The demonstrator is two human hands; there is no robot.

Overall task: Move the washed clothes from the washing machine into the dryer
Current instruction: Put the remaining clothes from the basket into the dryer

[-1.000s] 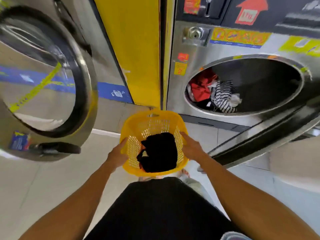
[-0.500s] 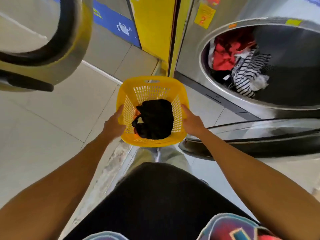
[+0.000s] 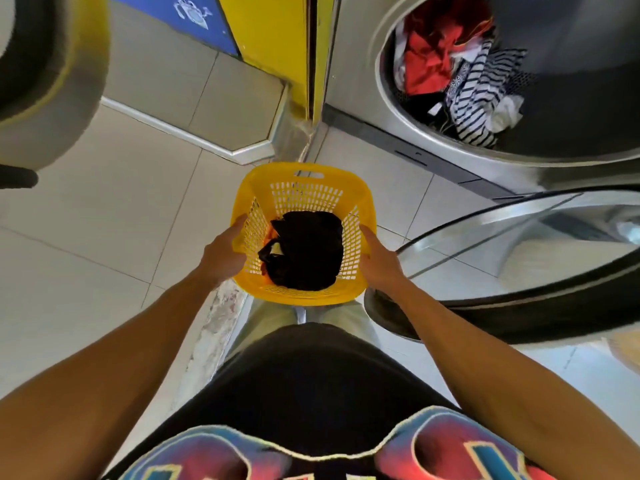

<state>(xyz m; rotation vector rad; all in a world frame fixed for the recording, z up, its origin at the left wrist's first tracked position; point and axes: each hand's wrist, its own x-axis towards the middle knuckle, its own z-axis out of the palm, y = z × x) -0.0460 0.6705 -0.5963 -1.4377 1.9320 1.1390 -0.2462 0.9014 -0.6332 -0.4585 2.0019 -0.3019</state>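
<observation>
A yellow perforated laundry basket [image 3: 304, 183] hangs in front of me above the tiled floor. My left hand [image 3: 221, 254] grips its left rim and my right hand [image 3: 381, 261] grips its right rim. Dark clothes [image 3: 304, 254] lie bunched in the basket's bottom, with a bit of orange at their left edge. To the upper right a steel machine drum [image 3: 433, 147] stands open with red, white and striped clothes [image 3: 460, 84] piled inside. Its round door [image 3: 519, 271] swings out low, just right of my right hand.
Another open round machine door [image 3: 48, 81] hangs at the upper left. A yellow panel [image 3: 273, 39] and a raised tiled step [image 3: 207, 98] lie between the two machines. Pale floor tiles [image 3: 104, 237] spread to the left of the basket.
The view has tilted down and the basket sits lower towards the floor. Both hands keep their grip on its rims. The open drum and its door now appear closer on the right.
</observation>
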